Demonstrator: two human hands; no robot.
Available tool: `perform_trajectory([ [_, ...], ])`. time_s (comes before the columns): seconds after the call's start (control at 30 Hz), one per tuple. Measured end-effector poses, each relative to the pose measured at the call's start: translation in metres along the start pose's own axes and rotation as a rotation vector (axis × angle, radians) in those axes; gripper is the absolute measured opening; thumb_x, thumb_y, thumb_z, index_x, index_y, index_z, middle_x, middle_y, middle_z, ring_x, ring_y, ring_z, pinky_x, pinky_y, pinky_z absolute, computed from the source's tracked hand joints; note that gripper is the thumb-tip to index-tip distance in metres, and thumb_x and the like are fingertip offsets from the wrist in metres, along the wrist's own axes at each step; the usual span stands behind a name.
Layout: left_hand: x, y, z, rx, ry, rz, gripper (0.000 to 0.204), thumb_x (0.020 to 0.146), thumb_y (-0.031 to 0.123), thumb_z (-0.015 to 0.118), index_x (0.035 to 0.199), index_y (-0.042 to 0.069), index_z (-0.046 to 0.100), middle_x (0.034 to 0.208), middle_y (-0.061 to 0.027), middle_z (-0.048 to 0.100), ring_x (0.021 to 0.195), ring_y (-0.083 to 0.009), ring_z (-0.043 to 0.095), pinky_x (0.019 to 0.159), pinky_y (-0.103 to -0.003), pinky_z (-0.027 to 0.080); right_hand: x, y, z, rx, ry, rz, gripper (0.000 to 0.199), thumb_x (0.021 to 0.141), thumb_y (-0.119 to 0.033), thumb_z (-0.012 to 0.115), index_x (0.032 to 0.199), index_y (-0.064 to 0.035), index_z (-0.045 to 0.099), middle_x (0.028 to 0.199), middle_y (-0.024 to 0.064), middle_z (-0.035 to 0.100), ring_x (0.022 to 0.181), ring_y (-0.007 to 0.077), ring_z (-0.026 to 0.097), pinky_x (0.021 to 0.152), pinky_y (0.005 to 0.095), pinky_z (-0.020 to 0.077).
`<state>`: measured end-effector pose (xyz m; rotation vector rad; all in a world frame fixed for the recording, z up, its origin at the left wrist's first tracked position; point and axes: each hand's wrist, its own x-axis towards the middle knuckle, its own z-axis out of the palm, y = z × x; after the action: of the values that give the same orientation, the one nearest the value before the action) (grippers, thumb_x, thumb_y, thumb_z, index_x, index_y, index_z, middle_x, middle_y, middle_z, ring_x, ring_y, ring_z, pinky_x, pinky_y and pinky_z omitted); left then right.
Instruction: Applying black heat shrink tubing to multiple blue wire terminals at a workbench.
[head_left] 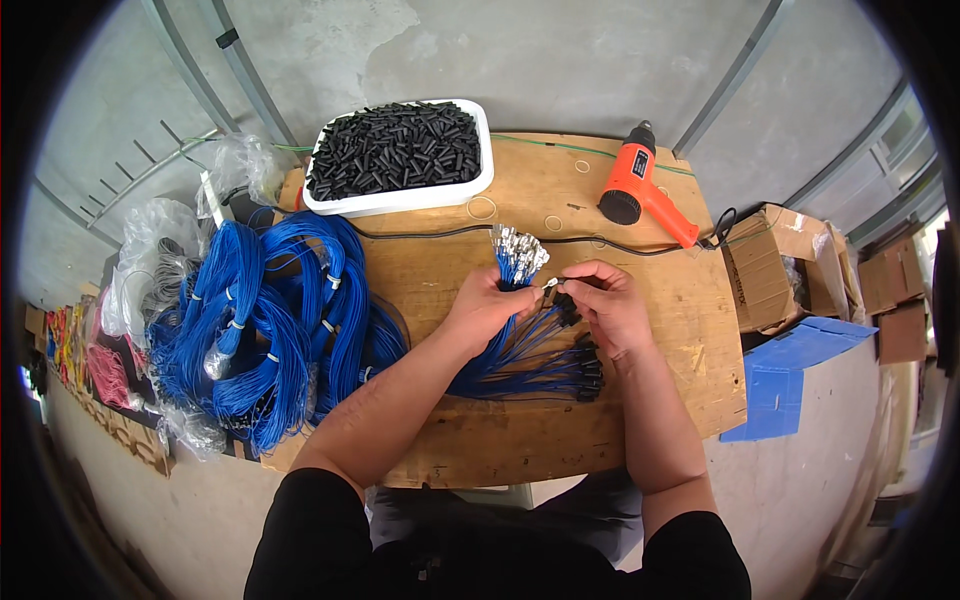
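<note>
My left hand is closed round a bundle of blue wires, whose silvery metal terminals fan out above the fist. One terminal sticks out sideways from the thumb toward my right hand. The right fingers pinch a small dark piece, apparently a black sleeve, right at that terminal. Below the hands, more blue wires spread rightward over the table and end in black sleeves. Part of the bundle is hidden behind my left hand and forearm.
A white tub full of short black sleeves stands at the back of the wooden table. An orange heat gun lies back right, its black cord crossing the table. Tied blue wire coils cover the left; an open cardboard box stands right.
</note>
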<state>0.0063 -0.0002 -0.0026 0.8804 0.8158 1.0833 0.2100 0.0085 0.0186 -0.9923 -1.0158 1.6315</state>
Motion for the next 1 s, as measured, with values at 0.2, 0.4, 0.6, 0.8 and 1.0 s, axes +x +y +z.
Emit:
perform_trajectory([
  [0.2, 0.0, 0.0, -0.001, 0.028, -0.005, -0.015, 0.011, 0.084, 0.002, 0.071, 0.091, -0.001, 0.062, 0.073, -0.0034, 0.06, 0.063, -0.0109, 0.054, 0.058, -0.026, 0.041, -0.002, -0.002, 0.006, -0.025, 0.048, -0.015, 0.017, 0.088, -0.001, 0.07, 0.105, 0.0004, 0.071, 0.072, -0.0037, 0.061, 0.054, 0.0017, 0.04, 0.048, 0.0185, 0.029],
  [0.4, 0.0, -0.002, -0.002, 0.069, -0.042, 0.012, 0.007, 0.084, 0.001, 0.069, 0.087, -0.001, 0.063, 0.072, -0.0021, 0.059, 0.063, -0.0095, 0.053, 0.058, -0.025, 0.04, -0.004, -0.002, 0.009, -0.073, 0.058, -0.063, 0.017, 0.089, -0.003, 0.071, 0.105, 0.0007, 0.072, 0.068, -0.0058, 0.057, 0.054, 0.0017, 0.039, 0.048, 0.019, 0.0285],
  [0.6, 0.0, -0.001, -0.001, 0.093, -0.049, 0.009, 0.006, 0.085, 0.002, 0.068, 0.087, 0.0, 0.063, 0.072, -0.0012, 0.058, 0.064, -0.0087, 0.052, 0.059, -0.025, 0.04, -0.003, -0.004, 0.009, -0.096, 0.055, -0.062, 0.015, 0.089, -0.004, 0.07, 0.103, 0.0018, 0.071, 0.069, -0.0052, 0.058, 0.055, 0.0016, 0.039, 0.049, 0.0189, 0.0286],
  [0.8, 0.001, -0.004, -0.003, 0.131, -0.057, 0.023, 0.006, 0.085, 0.003, 0.068, 0.087, 0.0, 0.063, 0.073, -0.0011, 0.059, 0.064, -0.0085, 0.052, 0.059, -0.025, 0.04, -0.003, -0.002, 0.011, -0.09, 0.061, -0.045, 0.012, 0.088, -0.005, 0.072, 0.098, 0.001, 0.071, 0.071, -0.004, 0.061, 0.055, 0.0015, 0.04, 0.049, 0.0189, 0.0292],
  [1.0, -0.002, 0.001, 0.002, 0.14, -0.067, 0.0, 0.007, 0.087, 0.004, 0.069, 0.088, -0.001, 0.063, 0.073, -0.0027, 0.06, 0.066, -0.0096, 0.054, 0.061, -0.025, 0.042, -0.003, -0.002, 0.007, -0.079, 0.062, -0.067, 0.012, 0.088, -0.006, 0.073, 0.097, 0.0007, 0.071, 0.07, -0.0031, 0.061, 0.055, 0.0018, 0.041, 0.049, 0.0189, 0.0295],
])
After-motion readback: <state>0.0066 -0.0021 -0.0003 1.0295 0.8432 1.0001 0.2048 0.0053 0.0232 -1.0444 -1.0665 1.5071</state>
